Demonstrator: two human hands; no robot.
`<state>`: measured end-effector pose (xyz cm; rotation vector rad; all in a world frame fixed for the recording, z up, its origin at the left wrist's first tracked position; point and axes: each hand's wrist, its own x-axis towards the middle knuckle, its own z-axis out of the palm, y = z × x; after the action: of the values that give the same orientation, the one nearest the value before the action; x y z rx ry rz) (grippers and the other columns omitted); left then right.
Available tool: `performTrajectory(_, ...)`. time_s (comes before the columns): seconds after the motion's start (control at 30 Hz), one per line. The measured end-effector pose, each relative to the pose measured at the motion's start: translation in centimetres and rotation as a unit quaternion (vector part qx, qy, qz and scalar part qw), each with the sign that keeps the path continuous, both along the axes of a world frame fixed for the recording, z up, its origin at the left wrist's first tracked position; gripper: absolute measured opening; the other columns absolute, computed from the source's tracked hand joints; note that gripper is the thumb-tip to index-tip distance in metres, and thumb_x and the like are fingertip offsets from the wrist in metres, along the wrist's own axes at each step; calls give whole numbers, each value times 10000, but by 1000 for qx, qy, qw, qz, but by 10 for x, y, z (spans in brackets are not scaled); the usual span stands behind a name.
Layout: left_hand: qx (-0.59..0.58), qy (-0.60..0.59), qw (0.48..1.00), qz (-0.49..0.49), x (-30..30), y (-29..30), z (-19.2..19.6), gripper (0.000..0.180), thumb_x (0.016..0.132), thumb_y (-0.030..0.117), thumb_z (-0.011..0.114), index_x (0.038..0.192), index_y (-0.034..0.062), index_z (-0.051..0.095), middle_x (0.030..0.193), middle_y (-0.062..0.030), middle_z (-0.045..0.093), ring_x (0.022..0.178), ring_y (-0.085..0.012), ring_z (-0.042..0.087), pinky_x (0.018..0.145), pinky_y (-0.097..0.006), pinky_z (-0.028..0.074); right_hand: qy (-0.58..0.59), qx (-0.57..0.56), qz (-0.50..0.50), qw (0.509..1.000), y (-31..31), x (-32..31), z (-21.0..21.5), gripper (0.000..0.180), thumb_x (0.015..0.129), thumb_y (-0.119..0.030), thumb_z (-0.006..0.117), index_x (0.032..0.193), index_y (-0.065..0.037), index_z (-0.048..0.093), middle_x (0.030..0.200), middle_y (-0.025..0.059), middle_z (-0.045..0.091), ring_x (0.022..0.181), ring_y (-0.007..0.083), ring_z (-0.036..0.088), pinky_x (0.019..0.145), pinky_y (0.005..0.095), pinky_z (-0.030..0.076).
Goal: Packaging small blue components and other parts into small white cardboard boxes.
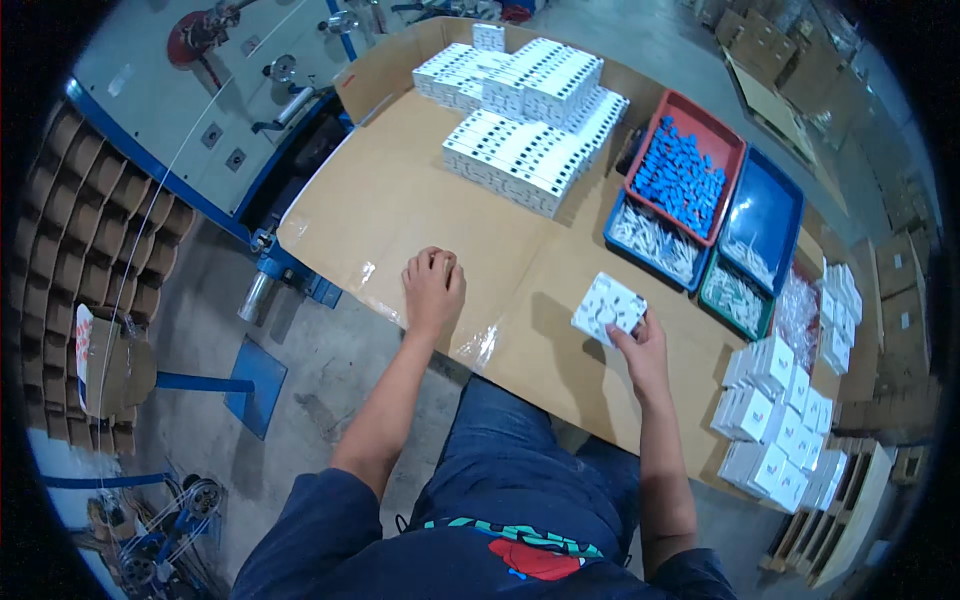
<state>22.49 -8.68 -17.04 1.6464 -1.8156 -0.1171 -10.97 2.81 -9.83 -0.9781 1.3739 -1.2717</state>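
My right hand (641,352) grips a flat white square plastic plate (609,308) by its lower right corner, thumb on top. Holes and a round recess mark the plate's face, and it is held just above the cardboard-covered table (370,215). My left hand (433,288) is at the table's near side, left of the plate. Its fingers are curled down and close together; whatever they may hold is hidden beneath them. Beyond both hands stand stacked rows of white square plastic pieces (515,160) with dark slots.
A red tray of small blue parts (735,150) sits on a blue tray of white parts (613,225). Another blue tray (770,205) and a green tray (712,282) adjoin. White boxed pieces (775,430) are piled at the right edge. Blue-framed machinery (240,180) stands left.
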Motion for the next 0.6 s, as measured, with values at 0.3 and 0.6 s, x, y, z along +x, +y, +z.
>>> performTrajectory(0.3,-5,-31,999,5,0,-4,0,251,913,242,659,1102,80,630,1210,-116,591,1163,-317,533,1010,-491,398,6,-87,-26,996,-218,25,22,236,904,-73,735,1120,-1,675,1032,24,703,889,115,666,715,277,526)
performTrajectory(0.6,6,-34,999,5,-7,-5,6,255,919,235,641,1109,65,629,1215,-138,588,1197,-326,521,1042,-496,385,295,-196,-135,925,-355,42,7,327,831,-162,832,1057,-2,659,941,124,742,824,244,711,773,365,540)
